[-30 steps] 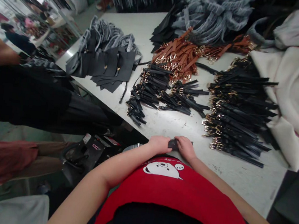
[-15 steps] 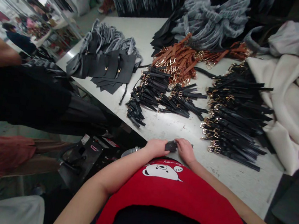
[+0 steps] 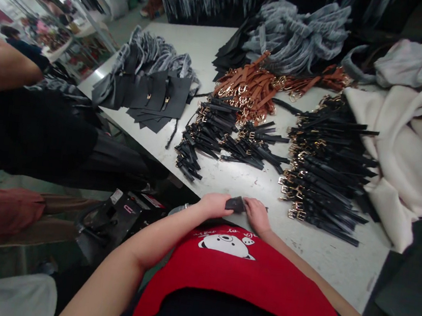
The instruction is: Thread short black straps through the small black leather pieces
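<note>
Across a pale worktable [image 3: 331, 260], black buckled straps [image 3: 327, 177] and brown straps [image 3: 249, 83] are laid in bundles, with grey-wrapped strips [image 3: 299, 35] heaped behind them. At the near edge, just beyond the red garment [image 3: 258, 274], a small dark piece [image 3: 234, 204] is held between two hands. For good handling, the piece is probably best steadied from one end while fine adjustment is left to the fingertips at the other. Pressure should be kept light and even, so that the material is not creased or twisted, and its edges should be kept in line. Its left end is gripped by the left hand [image 3: 215, 206], which is closed with the thumb along the lower side. Its opposite edge is met by the fingertips of the partly curled right hand [image 3: 256, 216]; whether it is pinched there cannot be told.
</note>
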Demonstrator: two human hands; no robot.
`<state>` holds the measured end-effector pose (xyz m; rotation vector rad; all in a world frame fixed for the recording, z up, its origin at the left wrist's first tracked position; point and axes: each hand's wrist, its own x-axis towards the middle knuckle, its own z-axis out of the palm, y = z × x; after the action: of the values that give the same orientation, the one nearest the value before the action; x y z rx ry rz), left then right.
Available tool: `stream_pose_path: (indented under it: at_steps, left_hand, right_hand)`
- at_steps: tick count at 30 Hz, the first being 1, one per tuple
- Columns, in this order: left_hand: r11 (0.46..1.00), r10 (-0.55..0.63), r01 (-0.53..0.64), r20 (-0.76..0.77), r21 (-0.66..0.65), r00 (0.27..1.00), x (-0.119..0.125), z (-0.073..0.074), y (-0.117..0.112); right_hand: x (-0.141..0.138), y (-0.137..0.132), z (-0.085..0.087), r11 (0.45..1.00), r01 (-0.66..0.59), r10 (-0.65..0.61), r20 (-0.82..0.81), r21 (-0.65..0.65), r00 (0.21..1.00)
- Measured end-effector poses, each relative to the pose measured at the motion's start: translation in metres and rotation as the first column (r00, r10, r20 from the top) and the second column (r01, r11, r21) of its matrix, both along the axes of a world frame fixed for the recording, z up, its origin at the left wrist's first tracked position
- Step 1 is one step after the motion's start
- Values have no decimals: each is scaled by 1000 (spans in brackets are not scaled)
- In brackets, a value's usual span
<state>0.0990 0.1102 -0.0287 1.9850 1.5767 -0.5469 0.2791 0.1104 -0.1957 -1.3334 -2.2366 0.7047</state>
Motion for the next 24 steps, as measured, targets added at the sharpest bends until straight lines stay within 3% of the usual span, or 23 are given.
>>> stream_pose_path:
  at_steps: [5,9,11,17,21,24]
  left_hand:
    - [1000,26,-26,-55,-9,998,-9,-1,-13]
    - [999,20,-20,-15,37,1000,3,-7,-7]
    - [997,54,-52,-29,53,998,-5,-4,-5]
    - [984,165,-157,-113,80,980,-55,16,-24]
    - [983,176,-171,-75,68,982,-52,18,-37]
    - [974,213,-211,-20,77,977,-47,19,-38]
  right_hand:
    - [-1,-1,-1,1000,-3,3,10,12,1000]
    - [-1,-1,1,1000,-3,3,13,19,1000]
    - [-1,-1,4,1000,-12,12,14,19,1000]
    - [6,-2,25,991,-135,134,111,-1,985]
    - [3,-3,41,992,-107,123,271,-71,955]
    - [-1,-9,49,979,-102,152,298,-177,942]
